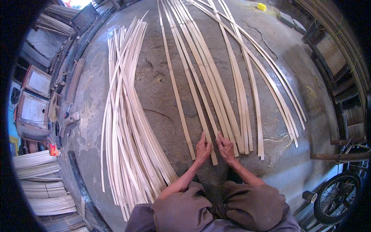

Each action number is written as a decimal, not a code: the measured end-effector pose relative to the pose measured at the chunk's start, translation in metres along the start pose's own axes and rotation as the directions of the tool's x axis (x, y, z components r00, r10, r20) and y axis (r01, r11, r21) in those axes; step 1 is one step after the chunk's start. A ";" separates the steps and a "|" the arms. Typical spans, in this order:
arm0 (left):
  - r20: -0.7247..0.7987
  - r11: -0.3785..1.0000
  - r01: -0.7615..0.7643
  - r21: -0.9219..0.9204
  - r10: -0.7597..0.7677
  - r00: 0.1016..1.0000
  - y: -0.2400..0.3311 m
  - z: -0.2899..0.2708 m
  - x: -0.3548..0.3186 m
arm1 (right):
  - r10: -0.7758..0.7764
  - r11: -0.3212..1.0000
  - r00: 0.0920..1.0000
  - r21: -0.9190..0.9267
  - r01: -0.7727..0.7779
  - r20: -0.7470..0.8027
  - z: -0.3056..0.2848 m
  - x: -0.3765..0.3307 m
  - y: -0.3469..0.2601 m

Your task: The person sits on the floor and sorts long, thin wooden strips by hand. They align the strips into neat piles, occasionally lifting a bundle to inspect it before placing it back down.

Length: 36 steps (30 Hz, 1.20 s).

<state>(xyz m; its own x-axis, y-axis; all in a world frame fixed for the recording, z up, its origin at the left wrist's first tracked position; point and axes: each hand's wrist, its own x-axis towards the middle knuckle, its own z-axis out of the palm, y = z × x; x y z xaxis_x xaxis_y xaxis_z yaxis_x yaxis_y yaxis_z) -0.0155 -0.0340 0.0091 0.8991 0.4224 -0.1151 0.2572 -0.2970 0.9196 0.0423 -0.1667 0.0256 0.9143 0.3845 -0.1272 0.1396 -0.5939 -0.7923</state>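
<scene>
Fingers [203,140] loosely curled, apparently on strips [213,157]

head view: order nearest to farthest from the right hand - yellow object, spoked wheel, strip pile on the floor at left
From the right hand:
1. Strip pile: on the floor, to its left
2. Spoked wheel: lower right
3. Yellow object: far floor, near the top edge

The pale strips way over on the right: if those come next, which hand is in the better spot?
Probably the right hand. It is nearer to the strips on the far right. The left hand is farther off, on the other side of the right one.
</scene>
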 end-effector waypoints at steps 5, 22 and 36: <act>0.051 0.996 0.069 -0.055 -0.067 0.996 -0.001 0.001 -0.001 | -0.033 0.999 0.999 0.008 0.033 -0.005 0.005 -0.001 -0.004; -0.192 0.777 0.036 0.628 0.110 0.975 0.002 -0.045 0.029 | -0.220 0.938 0.956 0.227 0.262 -0.194 0.009 -0.008 -0.035; -0.163 0.871 -0.002 0.491 0.094 0.982 -0.023 -0.053 0.035 | -0.100 0.965 0.995 0.242 0.100 -0.012 0.049 -0.007 -0.038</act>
<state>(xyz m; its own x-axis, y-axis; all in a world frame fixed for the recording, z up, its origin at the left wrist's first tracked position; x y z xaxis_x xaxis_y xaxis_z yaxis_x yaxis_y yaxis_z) -0.0088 0.0329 0.0038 0.8497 0.5262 0.0345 0.3961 -0.6801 0.6169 0.0118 -0.1124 0.0280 0.9005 0.4330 -0.0401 0.1338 -0.3637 -0.9218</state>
